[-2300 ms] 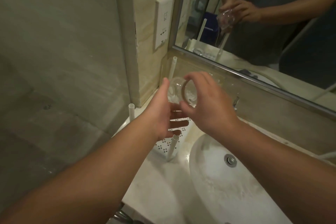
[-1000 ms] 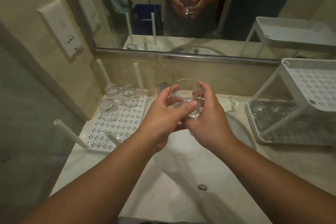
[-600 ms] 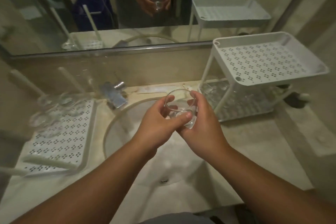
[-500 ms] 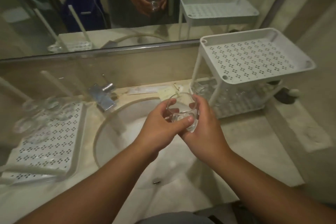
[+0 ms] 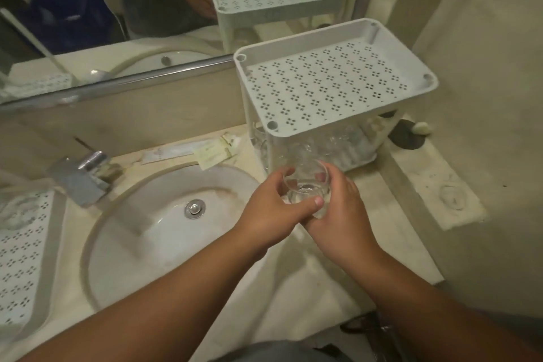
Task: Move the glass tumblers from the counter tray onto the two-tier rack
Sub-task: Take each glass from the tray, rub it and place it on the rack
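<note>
A clear glass tumbler (image 5: pixel 305 182) is held upright between both hands, just in front of the white two-tier rack (image 5: pixel 329 88). My left hand (image 5: pixel 273 209) wraps it from the left with the thumb across its front. My right hand (image 5: pixel 340 214) cups it from the right and below. The rack's perforated top tier has nothing on it. Several tumblers (image 5: pixel 320 144) stand on the lower tier, partly hidden behind the top tier. The white perforated counter tray (image 5: pixel 26 247) lies at the far left, with a blurred tumbler (image 5: pixel 17 209) on it.
A white oval sink (image 5: pixel 158 232) with a metal drain (image 5: pixel 194 208) sits in the counter between tray and rack. A chrome tap (image 5: pixel 82 176) stands behind the sink. Paper sachets (image 5: pixel 214 151) lie by the backsplash. A mirror (image 5: pixel 117 9) runs above; a wall closes the right side.
Both hands carried the tumbler rightward from the tray side, over the sink, to the front of the rack. The view swung right, so the rack is now close and the tray at the left edge.
</note>
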Motion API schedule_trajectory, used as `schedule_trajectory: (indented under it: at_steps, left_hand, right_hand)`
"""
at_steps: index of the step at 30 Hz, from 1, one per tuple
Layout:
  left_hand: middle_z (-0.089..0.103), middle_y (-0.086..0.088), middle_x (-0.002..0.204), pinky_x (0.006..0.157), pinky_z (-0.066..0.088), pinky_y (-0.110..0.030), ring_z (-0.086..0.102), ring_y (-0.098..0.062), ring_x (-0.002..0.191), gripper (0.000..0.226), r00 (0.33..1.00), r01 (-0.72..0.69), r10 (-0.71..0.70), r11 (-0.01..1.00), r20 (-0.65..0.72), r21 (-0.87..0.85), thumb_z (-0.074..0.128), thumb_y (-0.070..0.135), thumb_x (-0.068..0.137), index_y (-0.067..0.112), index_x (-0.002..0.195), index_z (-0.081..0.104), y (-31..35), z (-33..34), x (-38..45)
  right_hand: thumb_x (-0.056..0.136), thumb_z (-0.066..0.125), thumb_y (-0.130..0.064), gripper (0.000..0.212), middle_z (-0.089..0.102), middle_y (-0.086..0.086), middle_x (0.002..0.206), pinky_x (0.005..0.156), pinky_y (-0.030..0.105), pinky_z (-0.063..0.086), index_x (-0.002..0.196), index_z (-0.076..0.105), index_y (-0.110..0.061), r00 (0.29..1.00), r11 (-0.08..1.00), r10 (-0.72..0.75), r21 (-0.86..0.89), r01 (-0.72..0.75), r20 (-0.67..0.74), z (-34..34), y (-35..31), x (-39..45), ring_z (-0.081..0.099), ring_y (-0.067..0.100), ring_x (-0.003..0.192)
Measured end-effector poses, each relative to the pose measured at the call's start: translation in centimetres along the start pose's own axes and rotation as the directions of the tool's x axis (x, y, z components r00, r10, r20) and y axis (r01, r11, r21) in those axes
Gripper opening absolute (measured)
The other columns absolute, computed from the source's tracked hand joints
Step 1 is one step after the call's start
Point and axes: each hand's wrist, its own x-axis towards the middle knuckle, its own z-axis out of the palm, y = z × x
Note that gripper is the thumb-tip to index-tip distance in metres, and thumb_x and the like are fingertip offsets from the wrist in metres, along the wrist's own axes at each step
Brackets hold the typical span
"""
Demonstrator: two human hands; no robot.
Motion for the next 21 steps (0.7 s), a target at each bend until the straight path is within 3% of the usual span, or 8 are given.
schedule_trajectory:
  at_steps: [2,6,10,12,16,18,21]
  left_hand:
    - [0.057,0.012,0.133,0.103,0.048,-0.033,0.052,-0.004,0.124,0.09,1.0,-0.006,0.006,1.0,0.011,0.022,0.082,0.048,0.066,0.032,0.146,0.043,0.3,1.4,1.2]
    - [0.057,0.008,0.133,0.101,0.05,-0.033,0.058,-0.009,0.12,0.094,1.0,0.006,-0.006,1.0,0.014,0.02,0.087,0.039,0.068,0.03,0.147,0.037,0.8,4.1,4.1]
    - [0.059,0.006,0.125,0.092,0.054,-0.03,0.061,-0.007,0.111,0.084,0.999,0.04,-0.04,0.999,0.012,0.015,0.086,0.038,0.063,0.032,0.132,0.04,1.0,5.8,6.8]
    - [0.058,0.005,0.123,0.088,0.057,-0.031,0.062,-0.009,0.109,0.078,0.998,0.061,-0.061,0.998,0.033,0.002,0.087,0.033,0.067,0.031,0.132,0.043,0.9,6.5,8.2]
    - [0.065,0.012,0.101,0.059,0.052,-0.017,0.069,0.002,0.077,0.066,0.995,0.092,-0.091,0.996,0.04,-0.02,0.087,0.03,0.071,0.04,0.123,0.048,1.0,7.8,10.7]
    - [0.067,0.009,0.103,0.058,0.05,-0.015,0.069,0.0,0.082,0.081,0.992,0.114,-0.112,0.993,0.051,-0.035,0.088,0.034,0.068,0.038,0.136,0.044,1.2,8.5,11.5]
    - [0.057,0.008,0.119,0.075,0.053,-0.025,0.064,-0.01,0.103,0.1,0.989,0.135,-0.131,0.99,0.073,-0.051,0.088,0.044,0.063,0.035,0.148,0.036,1.6,9.5,12.4]
  right_hand:
    - [0.07,0.082,-0.022,0.089,0.051,-0.005,0.134,0.093,0.018,0.038,0.145,0.033,-0.026,1.0,1.0,0.018,0.005,-0.018,-0.009,-0.6,1.5,0.8,0.045,0.01,0.124]
    - [0.07,0.083,-0.016,0.092,0.052,-0.003,0.137,0.097,0.033,0.048,0.144,0.031,-0.029,0.999,0.999,0.039,0.001,-0.039,-0.028,-1.7,4.3,2.9,0.05,0.016,0.126]
    - [0.069,0.083,-0.016,0.091,0.047,0.0,0.136,0.087,0.023,0.043,0.144,0.033,-0.03,0.997,0.998,0.042,-0.042,-0.045,-0.071,-2.3,6.6,4.8,0.051,0.017,0.122]
    - [0.068,0.082,-0.017,0.09,0.045,0.001,0.132,0.083,0.026,0.048,0.144,0.035,-0.032,0.994,0.997,0.064,-0.044,-0.068,-0.09,-2.4,7.6,5.7,0.056,0.018,0.113]
    - [0.071,0.08,-0.015,0.087,0.047,0.004,0.139,0.085,0.032,0.055,0.142,0.036,-0.039,0.985,0.992,0.12,-0.019,-0.123,-0.126,-2.4,9.8,7.8,0.06,0.02,0.112]
    - [0.074,0.078,-0.012,0.084,0.048,0.002,0.141,0.087,0.025,0.05,0.141,0.035,-0.039,0.981,0.992,0.121,-0.024,-0.126,-0.152,-2.2,10.7,8.8,0.057,0.02,0.119]
    - [0.081,0.071,-0.01,0.077,0.047,0.003,0.141,0.092,0.019,0.042,0.145,0.035,-0.035,0.968,0.985,0.171,0.019,-0.171,-0.182,-1.9,11.6,10.1,0.052,0.021,0.124]
